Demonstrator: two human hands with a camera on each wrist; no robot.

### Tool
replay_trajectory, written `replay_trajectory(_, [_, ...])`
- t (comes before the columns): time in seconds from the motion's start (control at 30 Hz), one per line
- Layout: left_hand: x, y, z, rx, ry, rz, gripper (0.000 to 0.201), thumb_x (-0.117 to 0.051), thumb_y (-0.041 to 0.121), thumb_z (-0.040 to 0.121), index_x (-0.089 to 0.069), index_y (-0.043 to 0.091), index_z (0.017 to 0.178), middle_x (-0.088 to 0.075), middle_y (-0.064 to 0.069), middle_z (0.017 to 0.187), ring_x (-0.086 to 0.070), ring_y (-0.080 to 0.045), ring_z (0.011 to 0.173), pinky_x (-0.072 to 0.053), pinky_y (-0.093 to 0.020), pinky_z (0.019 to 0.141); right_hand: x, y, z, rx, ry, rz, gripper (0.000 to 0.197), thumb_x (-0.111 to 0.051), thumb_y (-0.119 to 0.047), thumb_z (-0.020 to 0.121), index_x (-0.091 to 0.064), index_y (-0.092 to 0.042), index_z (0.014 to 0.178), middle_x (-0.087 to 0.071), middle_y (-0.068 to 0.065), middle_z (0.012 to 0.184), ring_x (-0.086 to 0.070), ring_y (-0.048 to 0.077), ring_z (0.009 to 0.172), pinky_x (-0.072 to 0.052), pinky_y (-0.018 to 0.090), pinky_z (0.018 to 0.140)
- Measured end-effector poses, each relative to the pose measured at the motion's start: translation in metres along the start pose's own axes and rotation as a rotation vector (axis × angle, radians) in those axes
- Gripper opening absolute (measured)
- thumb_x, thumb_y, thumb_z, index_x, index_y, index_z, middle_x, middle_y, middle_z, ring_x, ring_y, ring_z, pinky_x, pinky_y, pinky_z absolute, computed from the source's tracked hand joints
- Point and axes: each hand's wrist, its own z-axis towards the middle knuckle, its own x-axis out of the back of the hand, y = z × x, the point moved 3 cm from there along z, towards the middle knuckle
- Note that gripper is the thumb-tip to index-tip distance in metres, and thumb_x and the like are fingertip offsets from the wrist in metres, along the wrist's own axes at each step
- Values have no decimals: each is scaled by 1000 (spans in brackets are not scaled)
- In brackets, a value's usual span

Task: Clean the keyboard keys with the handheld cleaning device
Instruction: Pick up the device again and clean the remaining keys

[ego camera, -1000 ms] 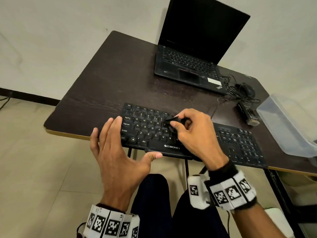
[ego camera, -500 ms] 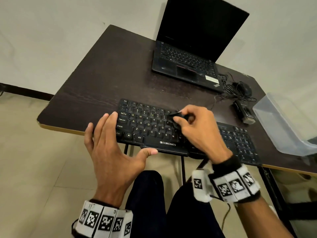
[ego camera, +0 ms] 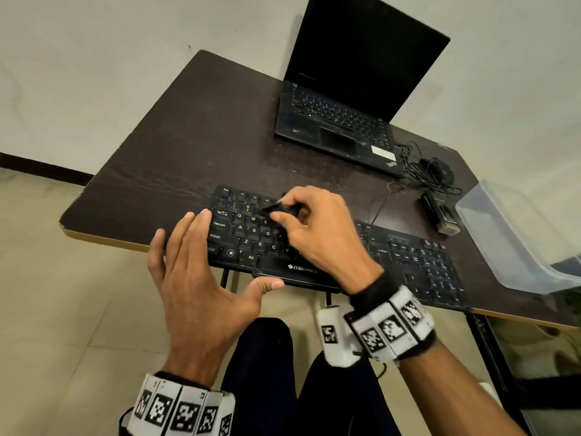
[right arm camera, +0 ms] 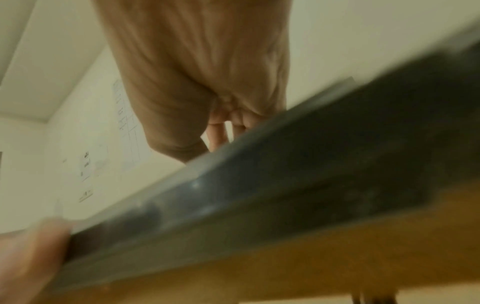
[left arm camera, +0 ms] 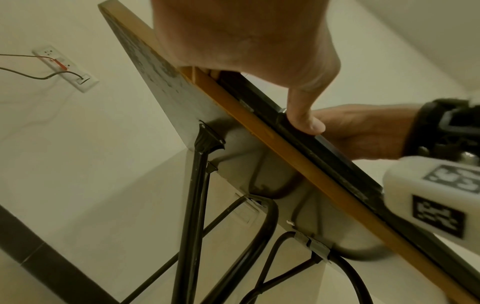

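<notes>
Head view: right hand pinches cleaning device; left hand flat beside keyboard.

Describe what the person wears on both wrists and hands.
Both hands are bare. The left wrist carries a white band of black square-patterned markers. The right wrist has a black strap under a similar marker band, plus a white block bearing one marker.

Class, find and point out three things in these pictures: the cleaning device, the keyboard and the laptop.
cleaning device (ego camera: 284, 210), head view, on its dark body.
keyboard (ego camera: 301, 268), head view, on its front edge by the logo.
laptop (ego camera: 364, 55), head view, on its dark screen.
</notes>
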Motion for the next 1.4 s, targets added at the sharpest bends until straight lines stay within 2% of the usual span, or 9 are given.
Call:
replay_trajectory(0.2, [-2, -2, -1, 10, 5, -7, 127, -70, 86, 58, -52, -2, 146, -58, -12, 147, -46, -28, 148, -12, -47, 132, 39, 51, -13, -161, 1, -77, 15, -82, -34, 93, -73, -25, 84, -56, -10, 58, -45, 6, 51, -33, 20, 55])
replay_trajectory(0.4, [-2, -1, -1, 10, 24, -3, 125, -72, 84, 58, -53, -3, 144, -60, -13, 145, -48, -30, 146, -15, -52, 131, 5, -5, 21, 47, -176, -12, 15, -82, -36, 94, -76, -23, 91, -66, -5, 67, -50, 7, 57, -44, 30, 65])
replay_trajectory(0.57, [-2, -2, -1, 4, 15, 10, 125, -73, 84, 57, -53, -4, 144, -60, -12, 145, -48, -28, 147, -18, -56, 129, -12, -51, 52, 218, -272, -98, 10, -83, -29, 91, -79, -25, 99, -61, -17, 68, -55, -3, 63, -45, 21, 70])
replay_trajectory(0.8, [0, 0, -2, 15, 9, 33, 125, -69, 86, 58, -53, -3, 144, -61, -12, 145, -48, -28, 147, -18, -52, 131, 7, -26, 43, 374, -325, -330, 6, -77, -19, 92, -79, -20, 98, -70, -4, 98, -68, 22, 93, -56, 40, 84])
replay_trajectory(0.97, [1, 1, -2, 18, 2, 40, 125, -68, 87, 60, -52, -2, 146, -60, -12, 147, -46, -28, 149, -19, -53, 130, 32, 17, 25, 292, -263, -331, 5, -78, -18, 94, -81, -20, 96, -73, -4, 97, -62, 12, 83, -52, 34, 80])
replay_trajectory(1.07, [0, 0, -1, 20, 4, 37, 125, -68, 87, 59, -52, -3, 146, -60, -12, 147, -46, -28, 149, -18, -54, 130, 50, 41, 14, 191, -255, -344, 3, -79, -21, 96, -82, -21, 96, -72, -8, 95, -56, 1, 75, -43, 21, 70])
replay_trajectory(1.17, [-1, -1, -1, 23, 11, 28, 126, -70, 86, 59, -52, -3, 146, -59, -12, 147, -45, -27, 150, -17, -53, 131, 56, 53, 9, 84, -234, -285, 2, -81, -24, 95, -82, -23, 94, -75, -9, 92, -61, 4, 73, -45, 20, 68])
replay_trajectory(1.3, [-1, 0, -1, 21, 31, 18, 126, -78, 81, 55, -52, -3, 145, -60, -13, 146, -46, -28, 149, -15, -52, 131, 31, 35, 24, 52, -164, -81, 10, -82, -26, 94, -78, -28, 85, -72, -15, 74, -58, 0, 61, -42, 20, 65])
replay_trajectory(1.4, [-1, 0, -1, 20, 28, 27, 126, -81, 81, 56, -52, -3, 145, -60, -13, 146, -46, -28, 149, -14, -52, 132, 2, 3, 50, 82, -211, 56, 10, -81, -25, 95, -78, -28, 86, -73, -17, 78, -60, -2, 66, -47, 18, 71])
